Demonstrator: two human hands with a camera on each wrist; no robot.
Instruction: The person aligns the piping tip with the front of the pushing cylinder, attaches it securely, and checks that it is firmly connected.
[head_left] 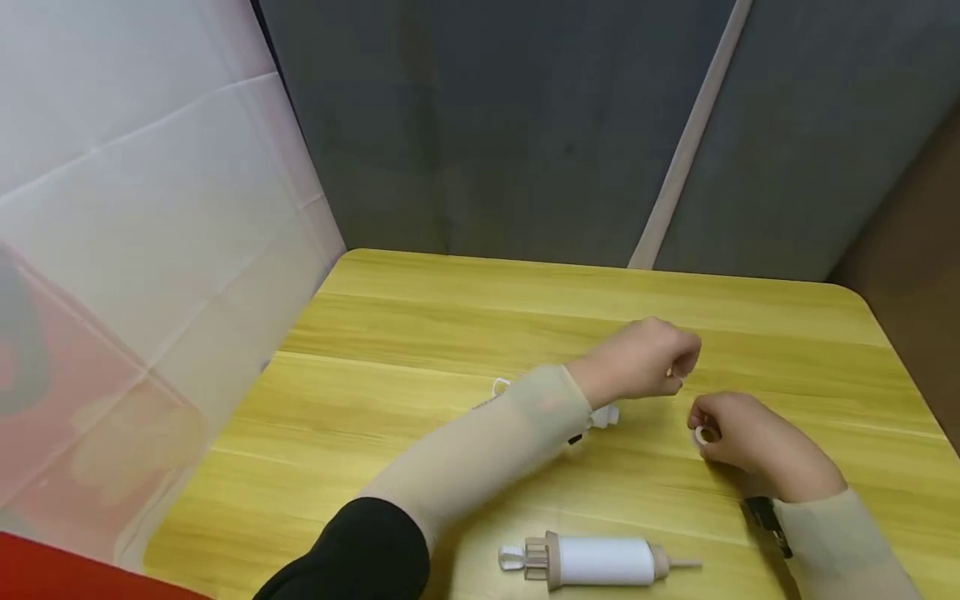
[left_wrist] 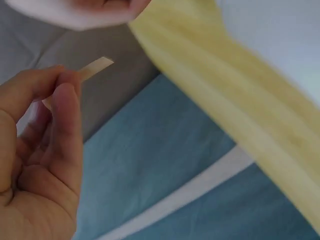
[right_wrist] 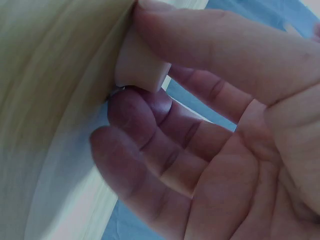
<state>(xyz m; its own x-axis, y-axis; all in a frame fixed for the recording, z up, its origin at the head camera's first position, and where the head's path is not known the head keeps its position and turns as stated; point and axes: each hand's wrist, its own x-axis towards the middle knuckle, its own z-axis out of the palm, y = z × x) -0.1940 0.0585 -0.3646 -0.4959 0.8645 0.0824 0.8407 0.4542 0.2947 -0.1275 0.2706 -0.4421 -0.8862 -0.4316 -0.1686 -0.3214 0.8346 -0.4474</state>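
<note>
My left hand [head_left: 641, 358] is held over the table, right of centre. Between its thumb and index finger it pinches a short flat beige strip [left_wrist: 97, 67], apparently tape, whose free end sticks out in the left wrist view. Close by, a little lower and to the right, my right hand [head_left: 761, 442] holds a small beige roll [head_left: 702, 435] with a round hole, which looks like a roll of tape. The right wrist view shows the roll [right_wrist: 142, 62] between thumb and fingers, low by the tabletop. The two hands are apart.
A white cylinder with beige ends and a thin tip [head_left: 606, 561] lies near the front edge of the yellow wooden table [head_left: 360, 400]. Beneath the left forearm, partly hidden, lie a white fitting [head_left: 604, 417] and a thin white loop [head_left: 500, 386]. A grey curtain [head_left: 487, 133] stands behind.
</note>
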